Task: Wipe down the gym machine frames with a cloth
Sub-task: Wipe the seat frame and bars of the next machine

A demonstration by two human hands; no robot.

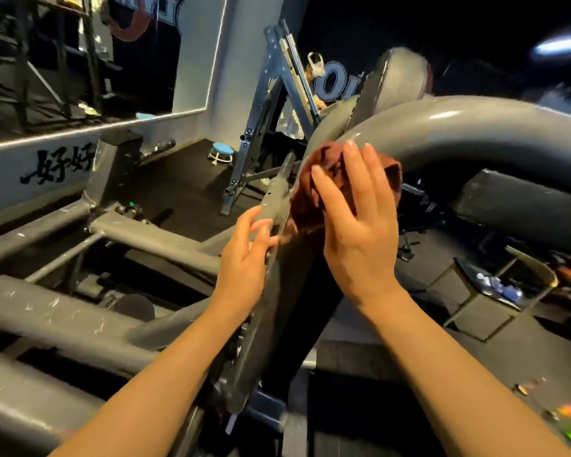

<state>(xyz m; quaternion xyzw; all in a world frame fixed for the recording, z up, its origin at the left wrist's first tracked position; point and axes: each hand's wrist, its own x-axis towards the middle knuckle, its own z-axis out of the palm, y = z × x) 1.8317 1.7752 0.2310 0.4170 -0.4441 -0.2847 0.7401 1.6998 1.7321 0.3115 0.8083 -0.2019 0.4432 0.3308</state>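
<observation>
A dark red cloth [305,196] is bunched against the bend of a thick grey frame tube [459,133] of the gym machine. My right hand [353,219] lies flat on the cloth with its fingers spread, pressing it onto the tube. My left hand [248,255] sits just below and to the left, fingers curled lightly around a slanted grey frame bar [274,206], its fingertips near the cloth's lower edge. Most of the cloth is hidden under my right hand.
Scuffed grey frame tubes [56,315] run across the lower left. A black pad [521,206] sits under the curved tube at right. An upright bench frame [261,127] stands behind. A white wall with black characters [60,163] is at left. The floor is black.
</observation>
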